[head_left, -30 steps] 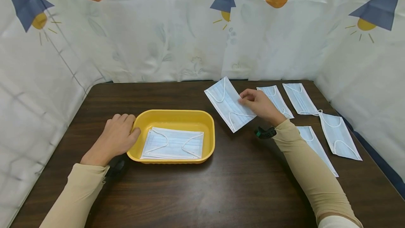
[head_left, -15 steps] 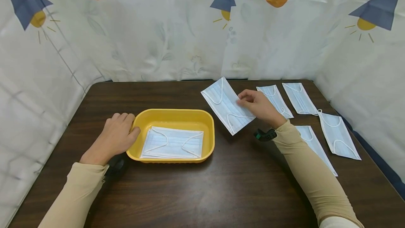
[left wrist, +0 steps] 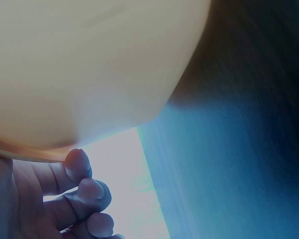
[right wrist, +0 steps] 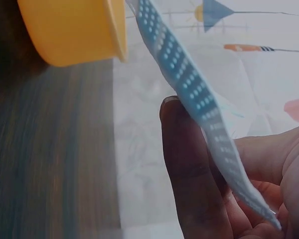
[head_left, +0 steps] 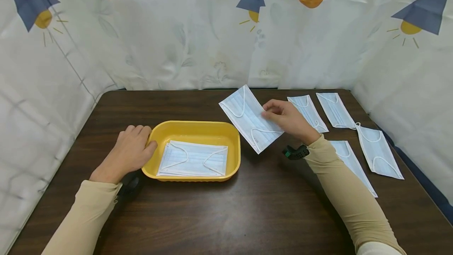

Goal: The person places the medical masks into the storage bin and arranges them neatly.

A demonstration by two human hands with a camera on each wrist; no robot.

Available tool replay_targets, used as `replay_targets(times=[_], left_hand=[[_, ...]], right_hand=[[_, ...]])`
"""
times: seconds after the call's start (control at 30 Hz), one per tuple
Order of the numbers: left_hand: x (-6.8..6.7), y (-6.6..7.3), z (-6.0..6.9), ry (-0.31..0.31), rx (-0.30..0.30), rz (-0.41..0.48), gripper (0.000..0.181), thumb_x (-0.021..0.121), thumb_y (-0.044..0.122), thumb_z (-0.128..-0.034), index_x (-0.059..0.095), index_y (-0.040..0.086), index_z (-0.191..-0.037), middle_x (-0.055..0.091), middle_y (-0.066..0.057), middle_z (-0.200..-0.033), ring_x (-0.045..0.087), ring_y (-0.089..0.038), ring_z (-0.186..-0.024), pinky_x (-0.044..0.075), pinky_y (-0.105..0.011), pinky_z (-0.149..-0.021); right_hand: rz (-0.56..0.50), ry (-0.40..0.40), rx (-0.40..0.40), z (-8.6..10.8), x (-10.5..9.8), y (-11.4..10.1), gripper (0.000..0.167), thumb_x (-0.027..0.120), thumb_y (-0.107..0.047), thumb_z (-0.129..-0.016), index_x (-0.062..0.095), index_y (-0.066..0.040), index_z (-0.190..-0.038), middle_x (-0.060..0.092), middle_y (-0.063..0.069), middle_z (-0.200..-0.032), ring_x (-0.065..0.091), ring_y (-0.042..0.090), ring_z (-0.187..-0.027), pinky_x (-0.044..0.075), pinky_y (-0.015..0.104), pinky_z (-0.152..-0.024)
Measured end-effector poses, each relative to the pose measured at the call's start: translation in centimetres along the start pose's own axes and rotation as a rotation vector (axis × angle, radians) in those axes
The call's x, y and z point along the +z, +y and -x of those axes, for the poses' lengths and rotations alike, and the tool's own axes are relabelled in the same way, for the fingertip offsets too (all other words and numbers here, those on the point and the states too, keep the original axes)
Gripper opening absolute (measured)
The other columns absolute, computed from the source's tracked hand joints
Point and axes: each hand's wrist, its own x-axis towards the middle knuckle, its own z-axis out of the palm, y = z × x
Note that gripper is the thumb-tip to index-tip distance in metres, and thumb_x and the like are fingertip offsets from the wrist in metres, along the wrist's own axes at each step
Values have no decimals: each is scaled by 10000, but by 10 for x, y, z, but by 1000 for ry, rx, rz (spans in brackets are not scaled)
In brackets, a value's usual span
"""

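Note:
My left hand [head_left: 129, 152] grips the left rim of a yellow plastic tray [head_left: 194, 131], the thumb at the rim. In the left wrist view, curled fingers [left wrist: 78, 164] show beside the tray's pale-looking wall [left wrist: 104, 74]. Inside the tray lies a small stack of blue face masks [head_left: 194, 160] with white ear loops. Right of the tray, my right hand [head_left: 288, 117] pinches another face mask [head_left: 244, 117] by its right edge, tilted above the table. Seen edge-on in the right wrist view, that mask [right wrist: 189, 89] passes between thumb and fingers.
Several loose masks lie at the table's right side, among them a mask [head_left: 334, 109] at the back and a mask [head_left: 378, 150] near the right edge. The right forearm partly covers one mask [head_left: 350, 164]. A white patterned curtain [head_left: 177, 42] surrounds the dark wooden table [head_left: 212, 219].
The mask in my right hand has shifted slightly left, towards the tray. My left hand keeps its hold on the rim, and the tray has stayed in place.

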Motion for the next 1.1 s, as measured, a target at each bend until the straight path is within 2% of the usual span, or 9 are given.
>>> replay_targets(times=[0.37,0.47,0.67,1.1], left_hand=[[1,0,1,-17,-17,7,312,486,227,-982,584,-50,-1086,587,-151,-902,471,-356,-914,355,-449,-767],[1,-1,1,-12,-13,5,304,485,226,-979,584,-45,-1074,582,-143,-889,471,-353,-905,353,-443,-760],[0,0,1,2,-9,-4,309,485,225,-971,585,-49,-1074,590,-154,-899,473,-355,-902,361,-448,-758],[-1,2,1,3,-21,-20,352,490,227,-970,591,-73,-1123,615,-191,-954,483,-365,-914,378,-468,-775]], right_hand=[[-32,-30,-27,-2,7,-12,150,691,-191,-981,683,-86,-1088,737,16,-881,628,130,-737,494,265,-681],[-40,-43,-20,-3,9,-16,137,693,-202,-980,686,-113,-1084,735,26,-888,631,142,-742,497,264,-684],[-13,-57,-33,-8,13,-22,121,696,-213,-979,691,-141,-1076,748,45,-921,637,147,-767,493,268,-710],[0,-106,-80,-16,24,-36,94,682,-185,-984,694,-125,-1055,759,56,-949,665,166,-806,520,286,-738]])
